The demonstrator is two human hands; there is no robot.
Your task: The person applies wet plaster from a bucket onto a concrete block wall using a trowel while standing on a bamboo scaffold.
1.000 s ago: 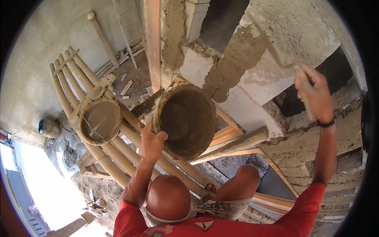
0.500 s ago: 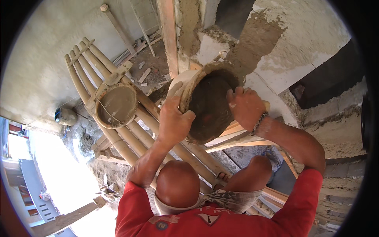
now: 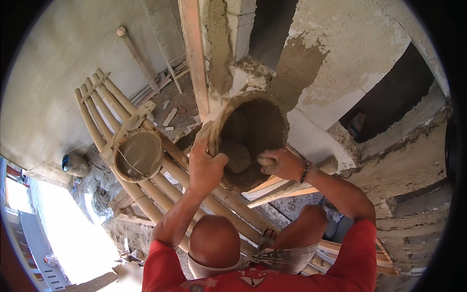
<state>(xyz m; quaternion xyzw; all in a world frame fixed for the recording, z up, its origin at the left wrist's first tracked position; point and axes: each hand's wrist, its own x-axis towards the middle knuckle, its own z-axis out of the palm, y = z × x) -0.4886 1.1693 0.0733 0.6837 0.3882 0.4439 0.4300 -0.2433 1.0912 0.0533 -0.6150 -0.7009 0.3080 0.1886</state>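
Observation:
A mortar-caked bucket (image 3: 282,114) is tipped with its open mouth toward me, wet grey mortar coating its inside. My left hand (image 3: 206,163) grips its left rim, thumb on the near side and fingers along the outer wall. At the lower right of the mouth is my right hand (image 3: 284,164), its fingers curled closed at the rim. A pale, mortar-coloured end shows at those fingertips; whether it is a tool handle or dirty fingers, I cannot tell. Inside the bucket a rounded grey shape (image 3: 237,156) stands out, its kind unclear.
Left of me, a second round bucket (image 3: 138,155) of mortar with a wire handle sits on a bamboo-pole platform (image 3: 165,177). A partly plastered wall (image 3: 348,73) with dark openings rises ahead and right. Wooden boards (image 3: 277,192) lie below the bucket; a drum (image 3: 75,164) stands far left.
The tipped bucket has come lower and slightly left in view. My right hand has shifted from the right rim down toward the near rim, and the rounded grey shape now shows inside.

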